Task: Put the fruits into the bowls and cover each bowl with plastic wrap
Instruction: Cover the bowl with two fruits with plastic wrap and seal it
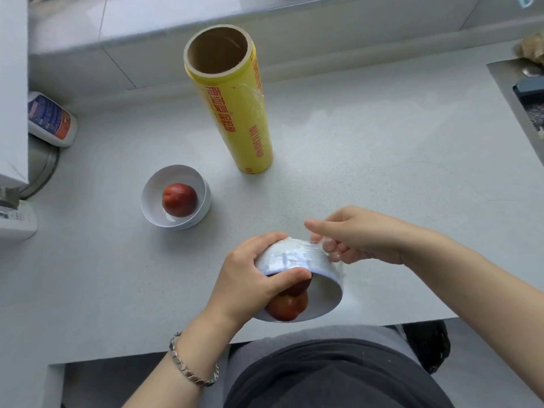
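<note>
My left hand [250,275] grips a white bowl [321,293] near the counter's front edge and tips it so its mouth faces me. A red fruit [287,306] lies inside, behind clear plastic wrap stretched over the mouth. My right hand [356,234] presses the wrap [297,256] against the bowl's outer wall, fingers curled on the film. A second white bowl [203,198] stands uncovered further back on the left with one red fruit [179,200] in it. The yellow roll of plastic wrap [238,113] stands upright behind the bowls.
A white bottle [51,120] lies at the left wall beside a metal lid [41,166]. A sink [527,98] sits at the right edge. The grey counter [382,157] stretches between the roll and the sink.
</note>
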Demonstrator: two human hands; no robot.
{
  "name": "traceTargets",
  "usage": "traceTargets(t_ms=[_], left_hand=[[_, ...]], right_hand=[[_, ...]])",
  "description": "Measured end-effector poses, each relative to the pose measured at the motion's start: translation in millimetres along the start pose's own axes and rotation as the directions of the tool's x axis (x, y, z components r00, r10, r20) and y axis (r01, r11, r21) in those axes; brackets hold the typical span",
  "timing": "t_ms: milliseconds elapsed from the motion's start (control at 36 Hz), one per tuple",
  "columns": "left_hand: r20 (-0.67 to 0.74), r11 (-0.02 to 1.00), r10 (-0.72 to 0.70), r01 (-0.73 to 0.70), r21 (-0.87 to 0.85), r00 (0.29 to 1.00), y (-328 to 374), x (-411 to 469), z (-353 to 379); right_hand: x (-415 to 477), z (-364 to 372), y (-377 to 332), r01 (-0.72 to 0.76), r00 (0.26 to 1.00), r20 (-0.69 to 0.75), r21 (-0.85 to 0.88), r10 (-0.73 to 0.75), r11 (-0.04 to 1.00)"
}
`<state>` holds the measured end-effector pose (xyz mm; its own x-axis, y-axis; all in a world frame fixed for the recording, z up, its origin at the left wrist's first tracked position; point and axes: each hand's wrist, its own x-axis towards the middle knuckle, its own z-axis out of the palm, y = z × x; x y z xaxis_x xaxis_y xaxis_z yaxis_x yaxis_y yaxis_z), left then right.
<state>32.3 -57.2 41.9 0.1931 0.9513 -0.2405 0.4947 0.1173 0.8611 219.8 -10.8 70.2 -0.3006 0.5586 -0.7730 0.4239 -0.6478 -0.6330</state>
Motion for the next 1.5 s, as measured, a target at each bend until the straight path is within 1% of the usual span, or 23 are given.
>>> traceTargets(t_ms=[56,139,222,250,306,361,417,500,583,694,833,889,1028,1083,1139,1167,1222,1278,1306,1361,1389,1444,1500], left_hand=[[0.008,1.0,0.008,-0.008,0.022,1.0,0.3,-0.3,0.5],[0.009,1.0,0.008,-0.009,0.029,1.0,0.7,0.2,1.4],[0.014,0.999,0.011,-0.012,0.042,1.0,1.4,1.2,1.5],[0.011,0.999,0.009,-0.01,0.045,1.0,1.5,1.6,1.1],[0.004,0.998,0.004,-0.005,0.062,1.0,1.4,2.4,0.3],[0.013,0.997,0.007,-0.008,0.075,1.0,1.4,3.2,-0.8],[0.02,0.999,0.019,-0.02,0.047,1.0,1.5,3.4,-2.0],[0.006,0.998,0.061,-0.061,-0.001,0.998,1.4,2.9,-2.2],[-0.027,0.989,0.14,-0.141,-0.05,0.99,3.8,2.3,-1.8],[-0.049,0.968,0.205,-0.21,-0.134,0.977,5.1,2.9,-2.6],[-0.014,0.962,0.254,-0.254,-0.094,0.967,-1.3,6.0,-2.4],[-0.009,0.967,0.246,-0.246,-0.067,0.969,-3.0,6.0,-1.9],[-0.013,0.979,0.187,-0.188,-0.079,0.982,-7.0,2.3,0.5],[-0.005,0.983,0.166,-0.166,-0.079,0.986,-8.7,0.7,1.2],[-0.01,0.987,0.132,-0.133,-0.09,0.991,-9.7,-0.7,0.4],[-0.024,0.987,0.121,-0.123,-0.102,0.992,-9.5,-0.9,-0.6],[-0.044,0.986,0.103,-0.108,-0.125,0.994,-9.9,-0.8,-2.5],[-0.063,0.988,0.086,-0.093,-0.123,0.994,-9.1,-0.3,-4.1],[-0.07,0.989,0.08,-0.088,-0.12,0.994,-8.5,0.1,-4.5],[-0.072,0.99,0.069,-0.077,-0.115,0.995,-8.0,0.6,-4.6],[-0.068,0.991,0.069,-0.076,-0.113,0.995,-8.7,0.9,-4.5],[-0.057,0.99,0.087,-0.093,-0.102,0.995,-9.7,1.4,-4.7],[-0.048,0.989,0.115,-0.119,-0.092,0.992,-10.7,1.0,-5.5]], right_hand=[[0.4,-2.7,-2.0,-0.033,0.999,0.029,-0.065,0.035,0.997],[0.5,-4.6,-4.9,-0.021,0.998,0.054,-0.155,0.03,0.988],[2.5,-1.8,-2.0,0.071,0.995,0.083,-0.079,-0.064,0.994],[3.4,0.7,0.3,0.115,0.992,0.059,-0.035,-0.113,0.993],[5.4,7.1,5.6,0.222,0.974,-0.049,0.048,-0.22,0.974],[7.3,13.7,10.5,0.35,0.926,-0.185,0.099,-0.328,0.932],[9.2,18.7,13.7,0.452,0.857,-0.318,0.089,-0.405,0.888],[14.0,22.7,14.6,0.513,0.77,-0.451,0.02,-0.45,0.858],[20.8,25.9,13.6,0.511,0.748,-0.485,-0.014,-0.453,0.859],[26.7,27.2,13.7,0.471,0.779,-0.472,0.006,-0.413,0.882],[26.2,25.8,12.8,0.337,0.883,-0.358,0.033,-0.304,0.941],[26.1,24.6,13.5,0.279,0.915,-0.314,0.044,-0.252,0.959],[30.8,23.9,18.6,0.2,0.94,-0.293,0.06,-0.174,0.978],[34.2,21.7,23.4,0.167,0.949,-0.273,0.012,-0.158,0.986],[35.7,17.7,29.3,0.099,0.956,-0.265,-0.118,-0.127,0.988],[36.1,15.3,32.9,0.088,0.947,-0.291,-0.165,-0.134,0.982],[33.3,9.9,37.9,0.152,0.889,-0.414,-0.14,-0.197,0.979],[21.4,5.0,34.6,0.33,0.791,-0.521,-0.076,-0.32,0.941],[12.4,4.3,30.5,0.425,0.759,-0.513,-0.076,-0.4,0.902],[-4.8,7.2,23.1,0.573,0.729,-0.375,-0.125,-0.573,0.81],[-11.7,11.8,20.6,0.601,0.731,-0.276,-0.171,-0.624,0.78],[-16.9,21.1,21.6,0.613,0.741,-0.138,-0.261,-0.657,0.746],[-13.5,26.0,24.0,0.595,0.748,-0.139,-0.296,-0.649,0.748]])
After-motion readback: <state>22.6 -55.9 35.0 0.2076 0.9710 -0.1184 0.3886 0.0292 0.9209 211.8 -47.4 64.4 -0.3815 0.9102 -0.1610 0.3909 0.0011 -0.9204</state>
